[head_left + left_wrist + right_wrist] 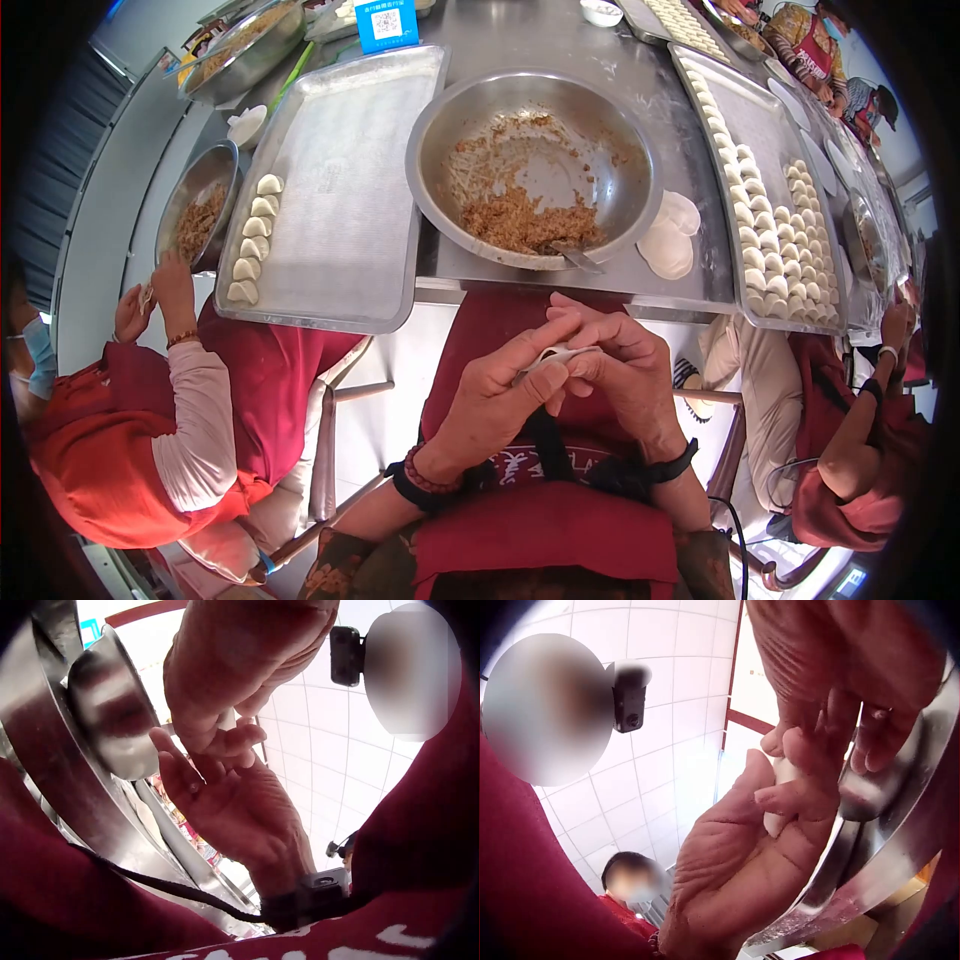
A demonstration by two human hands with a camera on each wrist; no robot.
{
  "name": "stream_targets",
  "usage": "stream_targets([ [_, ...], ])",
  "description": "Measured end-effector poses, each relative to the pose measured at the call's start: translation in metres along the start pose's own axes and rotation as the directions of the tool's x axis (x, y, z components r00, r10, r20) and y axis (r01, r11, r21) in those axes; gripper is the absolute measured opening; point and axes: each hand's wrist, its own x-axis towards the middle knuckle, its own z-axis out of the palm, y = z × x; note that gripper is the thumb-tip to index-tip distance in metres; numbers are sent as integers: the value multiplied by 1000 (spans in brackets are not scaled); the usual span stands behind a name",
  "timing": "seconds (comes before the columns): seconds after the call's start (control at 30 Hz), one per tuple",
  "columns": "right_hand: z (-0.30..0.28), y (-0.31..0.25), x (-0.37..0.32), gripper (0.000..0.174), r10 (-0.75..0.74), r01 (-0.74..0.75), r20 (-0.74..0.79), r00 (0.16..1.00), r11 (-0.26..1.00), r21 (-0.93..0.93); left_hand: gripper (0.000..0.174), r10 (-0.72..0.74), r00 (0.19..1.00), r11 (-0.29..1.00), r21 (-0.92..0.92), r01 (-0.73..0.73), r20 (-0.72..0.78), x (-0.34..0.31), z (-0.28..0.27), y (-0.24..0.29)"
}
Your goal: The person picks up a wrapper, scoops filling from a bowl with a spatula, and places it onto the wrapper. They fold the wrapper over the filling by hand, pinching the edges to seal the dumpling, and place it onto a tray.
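Note:
Both hands meet above the lap, just in front of the table edge, around a folded white dumpling [562, 356]. My left hand [500, 395] holds it with curled fingers, the thumb lying along its near side. From the other side my right hand [630, 375] pinches its edge between thumb and fingers. Much of the dumpling is hidden by the fingers; a pale strip of it shows in the right wrist view. Beyond the hands stands a steel bowl [432, 165] with brown minced filling [520, 215] and a spoon [580, 260]. Round dough wrappers [668, 245] lie right of it.
A metal tray [340, 190] at left carries a short row of dumplings [255, 225]; another tray [735, 90] at right holds several rows. Seated people work on both sides, one with a filling bowl [225, 165]. A blue QR-code sign [387, 22] stands at the back.

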Motion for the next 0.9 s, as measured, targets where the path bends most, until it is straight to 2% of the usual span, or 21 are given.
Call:
stream_targets([
  [0.07,-2,-1,1,20,-42,46,58,997,997,-67,48,-44,998,999,35,42,46,0,-5,1],
  [0.17,-1,0,-1,24,-42,46,51,998,995,-86,61,-74,987,997,-9,76,144,0,-12,-1],
  [0.27,10,-14,-3,24,168,-164,-7,986,973,164,75,-57,983,996,-60,68,176,1,-13,4],
  [0.47,1,-19,-1,18,332,-357,175,927,924,140,79,-52,987,998,27,49,152,1,-14,-1],
  [0.57,-1,-9,-2,14,203,-223,165,965,968,111,79,-102,985,993,67,93,140,1,-12,10],
  [0.67,1,-5,-4,12,132,-140,78,988,985,97,79,-244,942,962,-64,265,231,4,-18,11],
  [0.77,4,3,-4,13,47,-41,-72,996,995,89,77,-238,964,794,-548,262,116,4,-6,0],
  [0.9,3,2,-2,15,8,-9,-28,1000,998,-59,72,-223,966,747,-614,256,131,3,-10,7],
])
